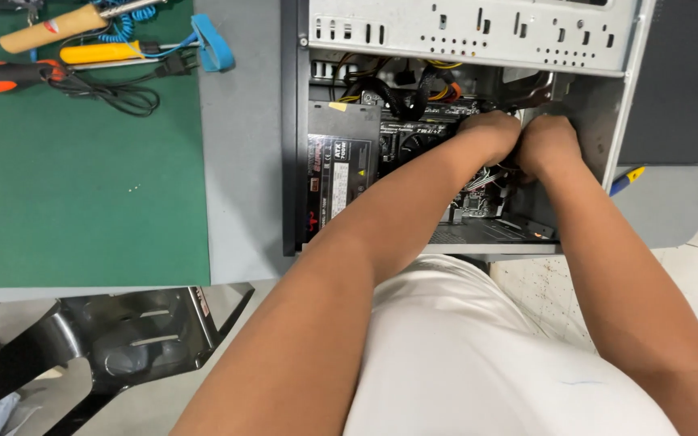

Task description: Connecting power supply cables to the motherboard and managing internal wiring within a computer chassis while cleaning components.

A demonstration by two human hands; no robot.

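An open computer case [478, 32] lies on its side on the grey table, with a black power supply [341, 161] at its left and a motherboard with cables beside it. My left hand [490, 133] and my right hand [548, 144] are both deep inside the case, close together over a bundle of cables [486, 179] near the right wall. Both hands have curled fingers; what they grip is hidden by the hands themselves.
A green mat [82, 178] covers the left of the table, with a wooden-handled tool [50, 28], a yellow-handled tool [103, 52], an orange-and-black tool [6, 75] and black cord at its far edge. A black chair seat [139, 339] stands below left.
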